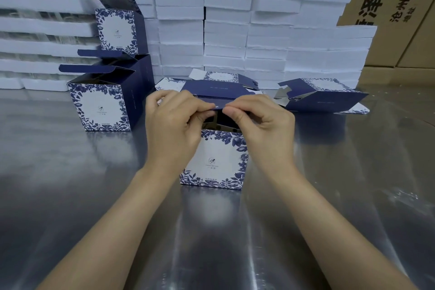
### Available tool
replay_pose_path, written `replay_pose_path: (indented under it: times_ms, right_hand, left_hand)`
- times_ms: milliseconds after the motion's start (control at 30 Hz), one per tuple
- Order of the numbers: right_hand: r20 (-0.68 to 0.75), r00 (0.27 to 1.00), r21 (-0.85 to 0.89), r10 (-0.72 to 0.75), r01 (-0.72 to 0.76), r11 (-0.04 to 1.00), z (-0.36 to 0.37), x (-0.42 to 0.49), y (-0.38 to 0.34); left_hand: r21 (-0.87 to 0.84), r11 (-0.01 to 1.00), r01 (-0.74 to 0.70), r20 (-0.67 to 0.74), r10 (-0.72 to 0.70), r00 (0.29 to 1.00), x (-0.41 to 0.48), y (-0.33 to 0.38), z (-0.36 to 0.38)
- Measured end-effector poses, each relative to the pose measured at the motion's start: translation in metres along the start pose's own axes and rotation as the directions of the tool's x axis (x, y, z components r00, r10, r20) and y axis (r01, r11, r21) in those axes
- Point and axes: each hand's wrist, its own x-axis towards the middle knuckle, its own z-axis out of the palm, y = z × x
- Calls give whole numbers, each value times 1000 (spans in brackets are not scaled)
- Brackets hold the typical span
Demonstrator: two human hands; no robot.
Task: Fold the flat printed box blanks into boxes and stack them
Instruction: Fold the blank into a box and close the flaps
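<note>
Box (213,160) stands upright on table (70,195) so left grip (174,129) & right grip (263,125) both pinch its top flap (211,101), prob. to tuck it shut.

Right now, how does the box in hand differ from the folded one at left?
The centre box has its top flap pinched by the left hand and right hand; the left box stands untouched, its lid flap jutting open. The centre box sits nearer the person; the left box farther back. Both stand upright on the metal table with the same blue floral front.
</note>
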Motion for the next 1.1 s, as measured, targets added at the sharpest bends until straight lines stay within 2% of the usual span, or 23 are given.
replay_pose_path:
  times_ms: [200,367,433,500,600,667,733,800,867,900,933,1000,1033,1100]
  right_hand:
    - [-33,955,276,296,-276,921,-8,9,-5]
    - [-10,889,453,459,-405,794,-15,14,0]
    - [37,882,462,470,-433,774,-17,15,0]
    - [61,892,414,449,-432,801,-18,14,0]
    - [10,899,402,438,-404,821,-16,13,-2]
    - [-47,891,420,451,-392,819,-14,13,-3]
    - [-80,879,438,469,-392,809,-15,13,-2]
    - [-119,885,423,450,-365,830,-16,13,-1]
    - [-214,913,243,348,-295,924,-18,12,3]
    - [-234,923,133,307,-282,950,-18,12,6]
    - [-226,927,51,299,-295,954,-18,12,9]
    - [-141,922,-9,361,-366,931,-19,12,17]
    - [-72,910,-5,409,-410,912,-19,13,21]
    - [54,896,-44,441,-439,897,-20,12,27]
  left_hand:
    - [-271,937,221,65,-212,975,5,2,-8]
    - [-248,938,241,154,-207,966,5,4,-7]
    - [-228,946,231,146,-202,969,4,3,-7]
    - [-214,952,220,104,-201,974,5,2,-8]
    - [-226,955,190,54,-182,982,6,-1,-12]
    - [-315,915,251,83,-237,968,6,-2,-14]
    - [-408,830,381,158,-347,925,6,-3,-14]
    - [-389,801,456,223,-399,890,5,-5,-11]
    - [-297,803,516,318,-426,847,2,-9,-5]
    - [-258,781,568,389,-455,801,-1,-10,-3]
    - [-223,744,630,463,-488,740,-3,-12,-1]
    - [-193,644,740,576,-537,617,-7,-16,4]
    - [-185,610,771,587,-560,585,-9,-17,7]
    - [-114,631,767,516,-622,588,-11,-18,10]
